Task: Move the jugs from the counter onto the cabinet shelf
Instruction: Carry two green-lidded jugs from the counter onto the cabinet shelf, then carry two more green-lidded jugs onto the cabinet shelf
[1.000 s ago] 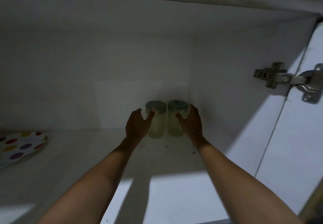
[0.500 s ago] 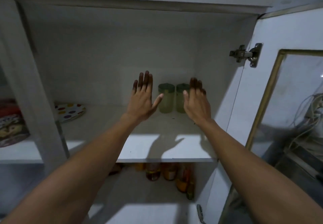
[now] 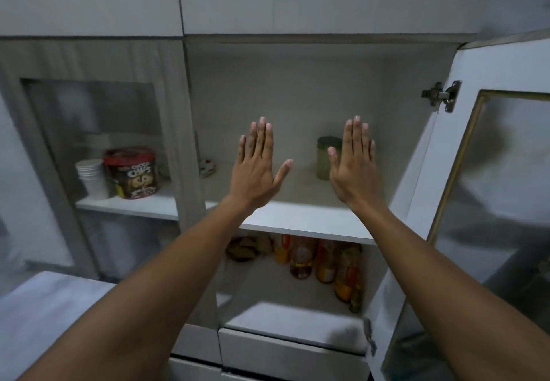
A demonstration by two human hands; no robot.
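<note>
1. Both the left hand and the right hand are flat, fingers spread, holding nothing, raised in front of the open cabinet.
2. One green-lidded jug stands at the back of the cabinet shelf; the right hand covers whatever is beside it.
3. Risk: the open glass door is near the right arm and could be knocked by an elbow.
4. The bottles beneath could topple if brushed.

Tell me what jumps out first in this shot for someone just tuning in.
Two open, empty hands, the left hand and right hand, are raised flat in front of the open cabinet. Behind the right one, a pale green jug stands at the back of the upper shelf. A chocolate cereal tub sits behind the glass door to the left.
</note>
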